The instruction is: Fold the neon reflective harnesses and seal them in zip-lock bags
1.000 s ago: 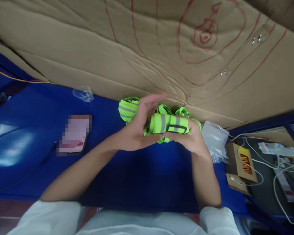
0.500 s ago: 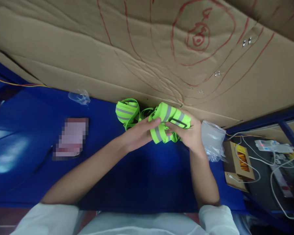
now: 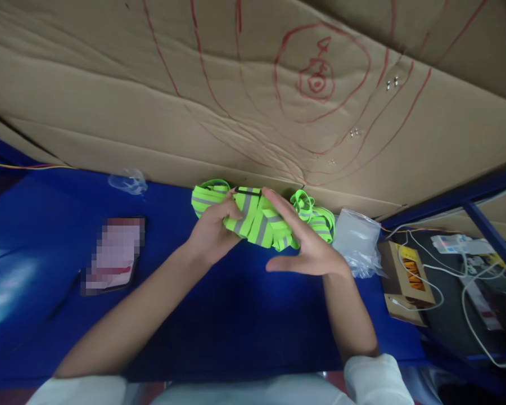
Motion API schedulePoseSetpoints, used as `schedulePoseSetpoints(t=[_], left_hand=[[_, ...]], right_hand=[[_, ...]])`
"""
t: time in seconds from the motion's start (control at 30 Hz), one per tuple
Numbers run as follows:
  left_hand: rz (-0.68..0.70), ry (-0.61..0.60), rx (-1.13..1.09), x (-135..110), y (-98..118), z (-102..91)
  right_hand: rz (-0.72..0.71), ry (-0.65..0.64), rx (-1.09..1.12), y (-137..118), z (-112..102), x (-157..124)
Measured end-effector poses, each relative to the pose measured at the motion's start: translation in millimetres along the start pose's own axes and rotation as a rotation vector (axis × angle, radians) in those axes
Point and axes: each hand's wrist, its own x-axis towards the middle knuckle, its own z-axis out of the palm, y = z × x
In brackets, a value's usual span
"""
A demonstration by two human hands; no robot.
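A neon-green reflective strap (image 3: pixel 257 220) with grey stripes and a black buckle is bunched up above the blue table. My left hand (image 3: pixel 214 232) grips its left end, the thumb pressed on the folded band. My right hand (image 3: pixel 310 244) is beside its right end, thumb and fingers spread apart; whether the fingertips touch the strap I cannot tell. Behind my left hand lies a rolled green strap (image 3: pixel 206 197), partly hidden. Another coiled green strap (image 3: pixel 321 221) rests past my right hand, near the cardboard wall.
A clear plastic bag (image 3: pixel 357 239) lies right of the straps. Farther right stand an open cardboard box (image 3: pixel 398 270) and white cables (image 3: pixel 444 275). On the left are a phone (image 3: pixel 116 253) and crumpled clear plastic (image 3: pixel 129 181). A marked cardboard wall (image 3: pixel 236 140) closes off the back.
The strap in my hands has moved left and turned, its buckle now at the upper edge. My right hand has opened from its grip, uncovering the coiled strap on the right.
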Motion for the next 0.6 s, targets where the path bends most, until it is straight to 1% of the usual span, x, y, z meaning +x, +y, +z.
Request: schedulePoseSetpoints(t=[0.07, 0.1, 0.13, 0.17, 0.23, 0.27, 0.33, 0.37, 0.43, 0.5, 0.57, 0.6], left_hand=[[0.011, 0.027, 0.000, -3.0, -5.3, 1.3], [0.008, 0.008, -0.004, -5.2, -9.0, 3.0], [0.002, -0.037, 0.005, -7.8, -13.2, 5.2], [-0.002, -0.086, 0.018, -10.5, -17.9, 7.6], [-0.001, -0.154, 0.049, -15.7, -28.0, 12.3], [0.005, -0.166, 0.067, -17.8, -33.0, 14.3], [0.034, -0.159, 0.101, -20.5, -41.6, 17.3], [0.061, -0.141, 0.117, -21.1, -44.9, 18.3], [0.137, -0.074, 0.146, -22.1, -50.0, 19.5], [0.201, -0.008, 0.177, -24.5, -55.0, 20.2], [0.210, 0.000, 0.209, -30.2, -62.6, 20.2], [0.192, -0.026, 0.228, -34.5, -67.5, 19.5]], right_hand=[[0.029, 0.089, 0.106, 4.2, -3.7, -1.6], [0.058, 0.154, 0.144, 6.4, -5.6, -2.8], [0.099, 0.201, 0.166, 8.3, -7.7, -4.4], [0.141, 0.212, 0.165, 9.3, -9.9, -6.2], [0.214, 0.147, 0.110, 9.0, -14.3, -10.0], [0.239, 0.100, 0.068, 7.9, -16.1, -11.8], [0.255, 0.038, 0.008, 4.7, -17.4, -14.0], [0.258, 0.039, 0.006, 3.1, -16.3, -14.3], [0.284, 0.080, 0.052, 0.4, -9.4, -14.4], [0.323, 0.167, 0.126, -1.1, 3.2, -16.0], [0.362, 0.256, 0.197, 0.0, 18.0, -23.3], [0.383, 0.282, 0.233, 2.0, 24.5, -30.7]])
